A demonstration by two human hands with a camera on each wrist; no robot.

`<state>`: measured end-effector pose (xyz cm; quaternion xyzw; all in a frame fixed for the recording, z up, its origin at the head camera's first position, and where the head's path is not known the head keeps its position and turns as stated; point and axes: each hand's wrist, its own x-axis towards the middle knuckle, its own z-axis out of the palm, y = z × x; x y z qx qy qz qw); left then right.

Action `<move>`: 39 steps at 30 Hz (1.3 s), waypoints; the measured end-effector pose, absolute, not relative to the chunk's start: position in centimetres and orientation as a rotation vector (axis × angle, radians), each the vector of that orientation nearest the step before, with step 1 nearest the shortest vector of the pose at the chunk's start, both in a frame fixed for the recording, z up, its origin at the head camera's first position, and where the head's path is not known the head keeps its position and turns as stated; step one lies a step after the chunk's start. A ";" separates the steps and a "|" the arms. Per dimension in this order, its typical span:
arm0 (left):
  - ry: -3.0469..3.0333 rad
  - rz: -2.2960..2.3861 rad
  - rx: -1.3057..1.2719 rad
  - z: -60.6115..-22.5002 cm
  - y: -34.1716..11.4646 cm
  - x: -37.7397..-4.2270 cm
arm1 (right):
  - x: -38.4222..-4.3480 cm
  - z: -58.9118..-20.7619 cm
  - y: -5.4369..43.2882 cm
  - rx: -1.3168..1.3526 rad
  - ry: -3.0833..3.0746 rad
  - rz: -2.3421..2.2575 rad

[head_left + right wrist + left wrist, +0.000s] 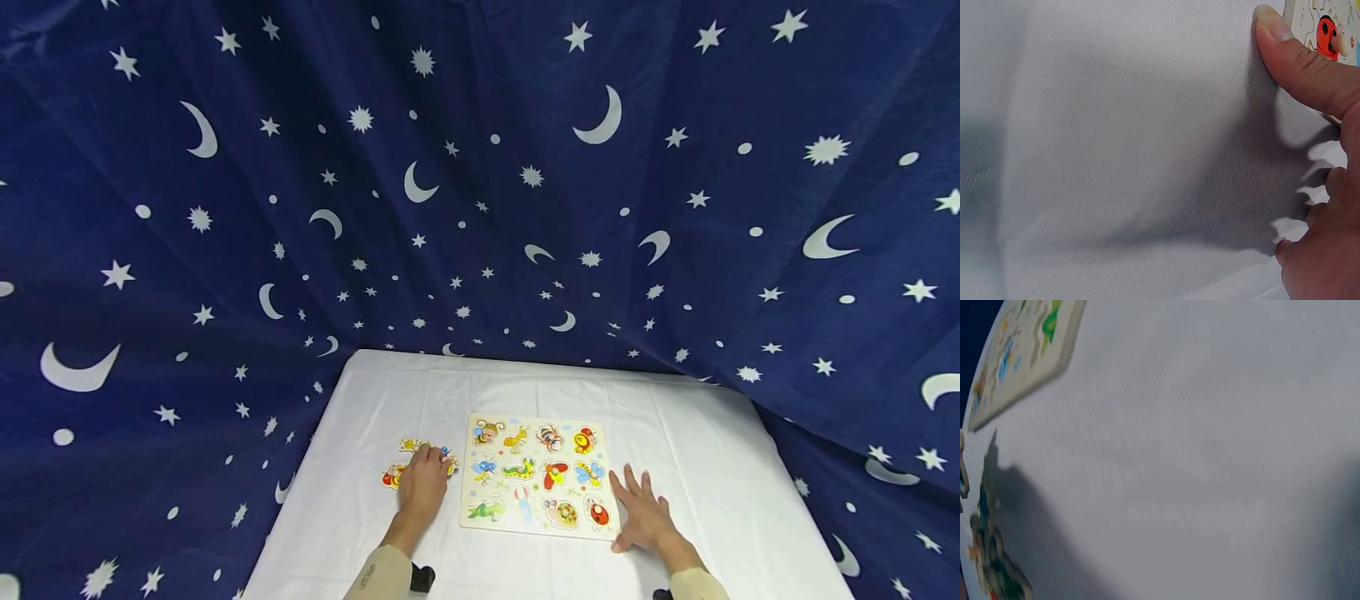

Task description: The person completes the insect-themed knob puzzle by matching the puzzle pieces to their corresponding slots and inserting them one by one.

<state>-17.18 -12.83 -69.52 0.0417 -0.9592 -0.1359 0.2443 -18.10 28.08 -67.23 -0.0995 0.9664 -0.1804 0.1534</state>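
Note:
A wooden insect peg puzzle board [539, 533] lies flat on the white cloth. It shows rows of colourful insects, and a red ladybird piece [1327, 36] with a wooden knob sits in its near right corner. Left of the board, my left hand [424, 485] reaches down over a loose group of puzzle pieces [392, 476]. The hand covers part of the group, and its fingertips are hidden, so a grip cannot be made out. My right hand [642, 512] has its fingers spread at the board's right edge, with the thumb [1297, 59] near the corner.
A white cloth [720, 467] covers the table. Dark blue fabric [480, 208] with white moons and stars hangs behind it and at both sides. Some loose pieces [997, 562] show at the left edge of the left wrist view.

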 end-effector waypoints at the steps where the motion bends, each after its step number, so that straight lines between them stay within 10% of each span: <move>1: -2.628 -0.374 0.115 -69.5 -12.6 -17.3 | -18.1 -67.2 28.0 -0.291 2.775 -0.516; 39: -2.914 -0.499 -0.181 -68.9 -7.3 -18.6 | -18.2 -67.5 28.1 -0.272 2.783 -0.498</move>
